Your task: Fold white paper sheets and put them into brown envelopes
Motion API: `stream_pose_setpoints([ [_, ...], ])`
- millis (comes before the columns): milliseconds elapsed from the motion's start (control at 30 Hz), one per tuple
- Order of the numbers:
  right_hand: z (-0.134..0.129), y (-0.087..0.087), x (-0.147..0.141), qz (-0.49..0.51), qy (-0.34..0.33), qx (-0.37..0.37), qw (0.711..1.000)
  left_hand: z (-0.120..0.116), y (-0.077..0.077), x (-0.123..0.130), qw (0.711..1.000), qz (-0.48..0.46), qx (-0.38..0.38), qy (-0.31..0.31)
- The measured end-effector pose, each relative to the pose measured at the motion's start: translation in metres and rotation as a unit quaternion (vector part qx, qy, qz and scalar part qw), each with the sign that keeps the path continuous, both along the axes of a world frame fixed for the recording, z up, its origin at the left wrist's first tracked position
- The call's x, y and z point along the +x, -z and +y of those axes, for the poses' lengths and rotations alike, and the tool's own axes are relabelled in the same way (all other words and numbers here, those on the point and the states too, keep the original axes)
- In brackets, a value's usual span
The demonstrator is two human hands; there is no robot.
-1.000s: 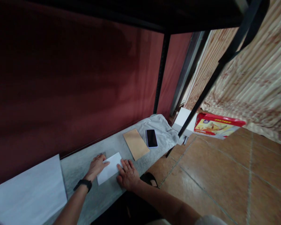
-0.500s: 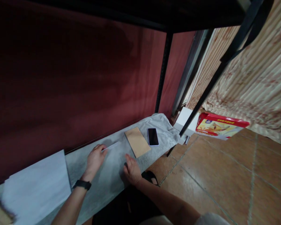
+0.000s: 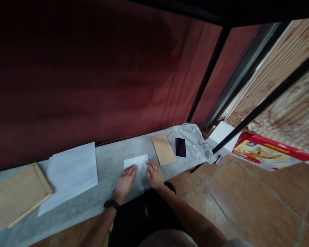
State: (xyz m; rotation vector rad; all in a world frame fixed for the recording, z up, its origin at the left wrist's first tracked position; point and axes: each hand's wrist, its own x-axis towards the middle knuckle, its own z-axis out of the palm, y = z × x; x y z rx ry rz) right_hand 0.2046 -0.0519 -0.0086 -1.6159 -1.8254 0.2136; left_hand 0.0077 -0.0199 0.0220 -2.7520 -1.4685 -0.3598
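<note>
- our left hand (image 3: 126, 178) and right hand (image 3: 155, 175) touched a small white paper (image 3: 137, 160), seemingly folded
- we couldn't tell whether our fingers (image 3: 151, 166) gripped it
- larger white sheets (image 3: 73, 173) lay unfolded

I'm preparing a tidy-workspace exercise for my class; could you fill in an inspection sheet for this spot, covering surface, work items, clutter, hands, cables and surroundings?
Surface: long table with a grey covering, rumpled at the right end.
Work items: small white paper under the hands; larger white sheets lie to its left.
Clutter: phone, screen dark, right of a flat tan rectangle; brown packet at far left.
Hands: left hand on the small paper's near side, right hand at its right end; grip unclear.
Cables: nothing seen.
Surroundings: dark red wall behind; white box, red-and-yellow box and tiled floor to the right.
</note>
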Motion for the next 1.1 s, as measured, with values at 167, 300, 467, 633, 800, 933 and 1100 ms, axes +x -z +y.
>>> stream_pose_setpoints([
  [167, -0.006, -0.007, -0.004, -0.114, -0.065, -0.007, 0.991, -0.005, 0.001, -0.003, 0.999, -0.028, -0.021, -0.011],
  [300, -0.010, -0.009, -0.005, -0.142, -0.074, -0.019, 0.987, -0.001, 0.000, 0.017, 0.999, -0.040, -0.031, -0.004],
  [467, -0.010, -0.012, -0.008, -0.136, -0.079, -0.025, 0.987, 0.022, 0.002, 0.047, 0.997, -0.020, -0.069, 0.007],
  [633, -0.010, -0.012, -0.010, -0.116, -0.074, -0.029, 0.990, 0.038, 0.014, 0.041, 0.999, -0.024, -0.048, 0.004],
  [800, -0.011, -0.012, -0.010, -0.110, -0.074, -0.031, 0.991, 0.039, 0.019, 0.016, 0.999, -0.021, -0.030, -0.036],
  [933, -0.012, -0.014, -0.009, -0.107, -0.074, -0.035, 0.991, 0.037, 0.020, 0.001, 0.997, -0.015, -0.014, -0.078],
  [1100, 0.004, -0.020, -0.011, -0.089, -0.058, -0.036, 0.994, 0.036, 0.021, -0.005, 0.996, -0.007, -0.005, -0.087],
])
